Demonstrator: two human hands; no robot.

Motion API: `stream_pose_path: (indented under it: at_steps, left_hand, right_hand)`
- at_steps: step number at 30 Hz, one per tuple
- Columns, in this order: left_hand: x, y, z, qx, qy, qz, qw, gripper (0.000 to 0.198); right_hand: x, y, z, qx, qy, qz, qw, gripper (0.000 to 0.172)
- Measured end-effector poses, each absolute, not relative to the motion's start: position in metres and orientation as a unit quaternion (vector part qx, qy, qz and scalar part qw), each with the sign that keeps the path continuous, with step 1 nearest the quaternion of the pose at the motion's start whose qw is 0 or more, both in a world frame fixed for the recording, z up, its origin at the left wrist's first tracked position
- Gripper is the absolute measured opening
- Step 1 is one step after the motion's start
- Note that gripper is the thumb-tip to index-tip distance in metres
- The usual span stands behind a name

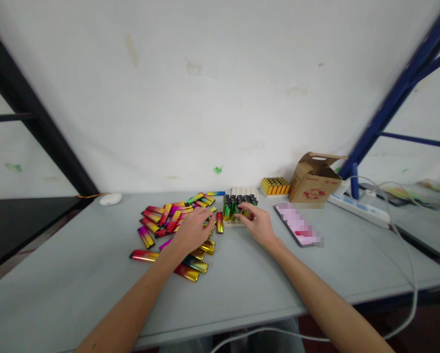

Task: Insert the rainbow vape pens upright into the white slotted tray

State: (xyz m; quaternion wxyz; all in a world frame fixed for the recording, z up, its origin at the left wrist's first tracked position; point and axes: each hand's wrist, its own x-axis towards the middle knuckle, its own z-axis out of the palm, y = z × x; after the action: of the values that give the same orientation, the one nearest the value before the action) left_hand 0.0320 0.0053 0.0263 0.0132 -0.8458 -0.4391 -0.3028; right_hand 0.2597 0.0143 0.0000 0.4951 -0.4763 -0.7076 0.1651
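My left hand [194, 228] hovers over the right side of a loose pile of shiny, flattish tubes [174, 221] in red, yellow, purple and gold. Its thumb and fingers are apart, with nothing visible between them. My right hand [257, 224] is at the right front of a pale rack [234, 224], in which several green-gold tubes with black tops [230, 206] stand upright. Thumb and forefinger curve apart beside these tops; the other fingers are partly hidden. A single red-yellow tube [220, 223] lies between the pile and the rack.
Behind the rack sits a pale holder [245, 191], beside a block of yellow-orange cylinders [275, 187]. An open cardboard box [313, 184], a phone [297, 225] and a power strip [363, 210] with cables are at right. A white case [111, 199] lies at back left.
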Motion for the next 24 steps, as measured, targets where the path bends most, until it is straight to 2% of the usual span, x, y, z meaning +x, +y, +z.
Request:
stream_pose_path:
  at_steps: [6,10,14,19,22,24]
  left_hand:
    - [0.031,0.008,0.024,-0.839,-0.438,-0.321,0.020,0.022]
    - [0.033,0.004,0.026,-0.847,-0.421,-0.323,0.018,0.020]
    - [0.033,0.003,0.028,-0.848,-0.425,-0.316,0.017,0.021]
    - [0.027,0.008,0.026,-0.843,-0.437,-0.314,0.027,0.021]
    - [0.020,0.015,0.023,-0.833,-0.456,-0.312,0.033,0.023]
    - [0.014,0.020,0.021,-0.819,-0.478,-0.316,0.035,0.026]
  right_hand:
    - [0.262,0.014,0.003,-0.473,-0.749,-0.047,0.462,0.028]
    - [0.262,0.012,0.006,-0.463,-0.781,-0.086,0.409,0.042]
    - [0.273,0.016,0.007,-0.481,-0.778,-0.051,0.402,0.077]
    - [0.297,0.025,0.004,-0.506,-0.776,0.063,0.372,0.117]
    - [0.304,0.029,-0.001,-0.504,-0.777,0.130,0.353,0.130]
    - [0.305,0.031,-0.005,-0.493,-0.783,0.154,0.346,0.129]
